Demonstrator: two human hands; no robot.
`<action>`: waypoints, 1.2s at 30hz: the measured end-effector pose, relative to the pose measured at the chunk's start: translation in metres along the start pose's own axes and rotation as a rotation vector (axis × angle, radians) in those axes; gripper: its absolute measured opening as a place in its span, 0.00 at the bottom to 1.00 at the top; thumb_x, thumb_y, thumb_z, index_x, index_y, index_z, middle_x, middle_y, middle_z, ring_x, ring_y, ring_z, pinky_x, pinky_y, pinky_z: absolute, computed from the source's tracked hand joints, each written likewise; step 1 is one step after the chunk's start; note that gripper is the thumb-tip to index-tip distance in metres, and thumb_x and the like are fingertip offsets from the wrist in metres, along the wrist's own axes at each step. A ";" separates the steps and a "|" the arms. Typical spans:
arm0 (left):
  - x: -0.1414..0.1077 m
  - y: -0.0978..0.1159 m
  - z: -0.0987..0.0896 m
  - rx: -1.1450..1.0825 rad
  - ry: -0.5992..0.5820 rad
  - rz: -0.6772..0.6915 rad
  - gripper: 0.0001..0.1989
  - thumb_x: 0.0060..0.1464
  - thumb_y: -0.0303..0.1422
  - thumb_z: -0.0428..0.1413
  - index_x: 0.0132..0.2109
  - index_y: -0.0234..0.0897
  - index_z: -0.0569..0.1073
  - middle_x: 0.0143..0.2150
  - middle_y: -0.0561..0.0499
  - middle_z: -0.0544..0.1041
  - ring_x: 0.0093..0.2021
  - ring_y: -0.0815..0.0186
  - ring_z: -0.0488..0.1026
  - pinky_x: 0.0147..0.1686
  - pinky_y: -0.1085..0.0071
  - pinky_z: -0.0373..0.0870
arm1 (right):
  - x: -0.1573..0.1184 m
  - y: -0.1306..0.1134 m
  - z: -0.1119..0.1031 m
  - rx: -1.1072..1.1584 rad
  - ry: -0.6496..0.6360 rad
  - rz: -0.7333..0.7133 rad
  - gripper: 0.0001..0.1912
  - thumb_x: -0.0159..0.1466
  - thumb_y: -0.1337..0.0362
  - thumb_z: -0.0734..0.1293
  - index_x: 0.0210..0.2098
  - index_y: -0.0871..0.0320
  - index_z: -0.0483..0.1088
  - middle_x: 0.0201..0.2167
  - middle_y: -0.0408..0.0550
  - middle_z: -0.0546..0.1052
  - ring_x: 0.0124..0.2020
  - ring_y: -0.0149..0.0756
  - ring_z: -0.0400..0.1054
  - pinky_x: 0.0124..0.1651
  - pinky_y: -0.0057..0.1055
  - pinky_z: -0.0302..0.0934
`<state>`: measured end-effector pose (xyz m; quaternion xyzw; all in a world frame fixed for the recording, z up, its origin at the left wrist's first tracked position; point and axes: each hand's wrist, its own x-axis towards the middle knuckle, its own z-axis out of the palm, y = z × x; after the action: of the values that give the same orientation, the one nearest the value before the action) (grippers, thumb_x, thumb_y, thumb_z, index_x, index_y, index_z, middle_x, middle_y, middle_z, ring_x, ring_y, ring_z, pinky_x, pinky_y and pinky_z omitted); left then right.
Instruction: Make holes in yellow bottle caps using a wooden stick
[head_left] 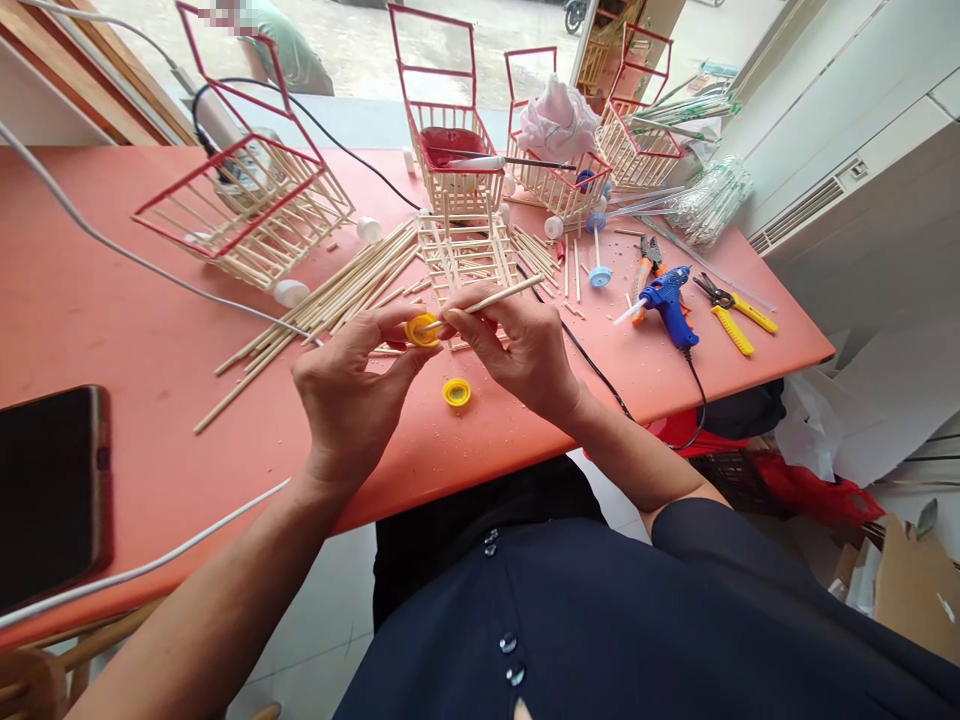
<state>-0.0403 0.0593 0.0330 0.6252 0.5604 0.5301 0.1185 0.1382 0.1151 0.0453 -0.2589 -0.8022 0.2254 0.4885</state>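
Observation:
Between the thumb and fingers of my left hand [351, 385] is a yellow bottle cap [421, 329], its hollow side facing me. My right hand [521, 345] pinches a thin wooden stick [501, 294], and one end of it meets the inside of the cap. Whether the stick is fixed there I cannot tell. A second yellow cap [457, 393] lies on the table just below my hands. Right behind them stands a small lattice frame [469, 245] of glued sticks, partly hidden by my right hand.
Loose sticks [330, 300] lie left of the frame. Small stick carts [247, 215] with red rims line the back of the orange table [172, 420]. To the right are a blue glue gun [667, 300], yellow-handled cutters [739, 312] and cords. A phone [52, 495] rests at the left.

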 end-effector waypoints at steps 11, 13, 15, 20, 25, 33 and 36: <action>0.000 0.001 -0.001 0.001 -0.004 -0.001 0.10 0.61 0.33 0.68 0.49 0.50 0.83 0.44 0.57 0.87 0.40 0.65 0.84 0.44 0.68 0.78 | 0.000 0.000 0.000 -0.014 0.005 -0.008 0.12 0.79 0.59 0.63 0.45 0.58 0.76 0.40 0.45 0.85 0.39 0.27 0.79 0.47 0.25 0.71; 0.001 0.001 -0.001 -0.001 -0.004 0.002 0.10 0.61 0.33 0.68 0.49 0.50 0.83 0.44 0.57 0.87 0.40 0.65 0.84 0.45 0.68 0.78 | 0.001 0.000 0.000 0.003 0.021 -0.023 0.11 0.78 0.61 0.64 0.44 0.59 0.76 0.40 0.45 0.85 0.39 0.26 0.78 0.47 0.24 0.71; 0.001 0.001 -0.001 0.012 0.001 0.010 0.10 0.61 0.34 0.68 0.49 0.50 0.83 0.44 0.57 0.87 0.40 0.65 0.84 0.44 0.68 0.79 | 0.001 0.000 0.000 0.012 0.033 -0.041 0.10 0.78 0.62 0.64 0.44 0.59 0.76 0.40 0.44 0.85 0.38 0.25 0.78 0.47 0.23 0.71; 0.001 0.002 -0.001 0.055 0.009 0.046 0.09 0.62 0.35 0.69 0.49 0.50 0.82 0.43 0.57 0.87 0.40 0.65 0.84 0.44 0.68 0.79 | 0.001 0.001 0.001 0.011 0.040 -0.060 0.11 0.78 0.62 0.64 0.44 0.60 0.76 0.40 0.44 0.85 0.39 0.25 0.78 0.47 0.23 0.71; 0.001 0.002 -0.001 0.061 0.008 0.046 0.10 0.62 0.36 0.69 0.50 0.50 0.82 0.43 0.57 0.87 0.40 0.66 0.85 0.44 0.69 0.79 | 0.001 0.000 0.001 0.018 0.030 -0.040 0.11 0.78 0.60 0.64 0.44 0.59 0.76 0.39 0.44 0.84 0.39 0.26 0.79 0.47 0.24 0.71; 0.001 0.001 -0.001 0.041 0.011 0.029 0.09 0.62 0.37 0.69 0.49 0.49 0.83 0.43 0.57 0.87 0.40 0.65 0.84 0.44 0.67 0.80 | 0.000 0.001 0.001 0.016 0.039 -0.049 0.11 0.79 0.61 0.64 0.45 0.59 0.76 0.40 0.44 0.85 0.39 0.25 0.79 0.47 0.24 0.72; 0.000 0.000 -0.001 0.036 0.007 0.035 0.09 0.62 0.36 0.69 0.49 0.49 0.82 0.43 0.56 0.87 0.40 0.65 0.84 0.44 0.67 0.80 | 0.000 0.001 0.001 0.010 0.035 -0.051 0.12 0.79 0.60 0.64 0.45 0.60 0.76 0.39 0.44 0.84 0.39 0.25 0.79 0.47 0.24 0.72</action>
<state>-0.0410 0.0593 0.0333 0.6350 0.5593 0.5242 0.0959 0.1374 0.1161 0.0439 -0.2399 -0.7986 0.2123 0.5095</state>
